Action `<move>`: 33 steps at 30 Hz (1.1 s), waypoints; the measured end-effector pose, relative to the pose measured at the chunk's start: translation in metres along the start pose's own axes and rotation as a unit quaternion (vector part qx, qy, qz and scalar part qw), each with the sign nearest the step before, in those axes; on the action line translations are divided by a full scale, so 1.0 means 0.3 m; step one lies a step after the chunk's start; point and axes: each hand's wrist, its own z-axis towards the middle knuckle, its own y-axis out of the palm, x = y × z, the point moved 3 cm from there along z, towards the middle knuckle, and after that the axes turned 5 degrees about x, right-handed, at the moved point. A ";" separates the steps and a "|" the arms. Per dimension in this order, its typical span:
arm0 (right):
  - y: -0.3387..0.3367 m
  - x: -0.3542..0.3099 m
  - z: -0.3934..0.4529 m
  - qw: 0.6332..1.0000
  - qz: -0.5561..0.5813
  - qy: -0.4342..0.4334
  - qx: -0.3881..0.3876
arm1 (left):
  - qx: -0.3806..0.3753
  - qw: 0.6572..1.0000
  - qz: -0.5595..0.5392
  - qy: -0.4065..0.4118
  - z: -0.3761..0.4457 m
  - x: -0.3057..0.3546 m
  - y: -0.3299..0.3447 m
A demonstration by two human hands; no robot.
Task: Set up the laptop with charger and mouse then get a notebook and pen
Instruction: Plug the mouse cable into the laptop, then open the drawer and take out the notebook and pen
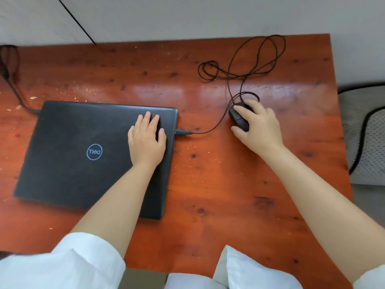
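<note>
A closed black laptop [79, 151] with a blue logo lies on the left half of the reddish wooden table [218, 195]. My left hand [146, 138] rests flat on the lid near its right edge, fingers apart. A black wired mouse [237, 116] sits to the right of the laptop, and my right hand [258, 126] is cupped over it. The mouse cable [245, 65] loops toward the back of the table and its USB plug [183, 132] is in the laptop's right side. A black charger cable [14, 90] reaches the laptop's back left corner.
A grey mesh chair [366, 132] stands past the table's right edge. A thin black cord [75, 19] runs down the wall behind the table. White sleeves and clothing fill the bottom of the view.
</note>
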 end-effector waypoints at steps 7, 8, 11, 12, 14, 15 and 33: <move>0.137 -0.193 -0.325 0.992 -0.025 0.121 0.023 | -0.063 0.996 0.025 0.058 -0.012 -0.022 -0.008; 0.157 -0.219 -0.365 0.988 -0.031 0.143 0.040 | -0.079 0.994 0.014 0.074 -0.020 -0.031 -0.016; 0.214 -0.298 -0.457 0.976 -0.038 0.202 0.076 | -0.125 0.981 0.003 0.146 -0.080 -0.087 -0.059; 0.229 -0.319 -0.477 0.972 -0.036 0.216 0.083 | -0.134 0.976 0.007 0.169 -0.110 -0.118 -0.075; 0.250 -0.352 -0.503 0.968 -0.043 0.230 0.092 | -0.149 0.969 0.013 0.195 -0.170 -0.188 -0.108; 0.255 -0.361 -0.511 0.967 -0.049 0.233 0.096 | -0.156 0.967 0.013 0.199 -0.195 -0.224 -0.122; 0.365 -0.667 -1.060 0.991 0.039 0.058 0.112 | -0.128 0.979 -0.009 0.160 -0.734 -0.740 -0.250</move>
